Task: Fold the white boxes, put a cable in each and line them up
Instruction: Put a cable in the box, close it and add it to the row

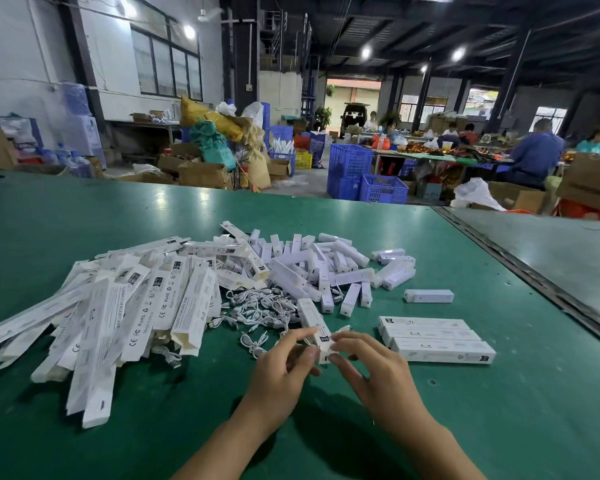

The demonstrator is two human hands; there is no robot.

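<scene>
Green is the table (pixel 499 410) we work at. Nearest to us, at six o'clock in the view, our left hand (pixel 284 362) and right hand (pixel 371 365) meet on one white box (pixel 314 320). The fingers of both pinch its near end, apparently tucking the end flap, while the rest of the box points away toward twelve o'clock. We cannot tell whether a cable is already inside. Just past the right hand, at about two o'clock from it, three finished boxes (pixel 437 337) lie side by side, touching, in a short row. At eleven o'clock from the left hand a tangle of white cables (pixel 257 313) lies loose, and at nine to ten o'clock a big pile of flat cartons (pixel 129 306) waits unfolded. Farther off, at twelve o'clock, sits a heap of white bar-shaped units (pixel 326 268). We judge the job barely begun: three boxes lined up, one in hand, and many cartons and cables left.
</scene>
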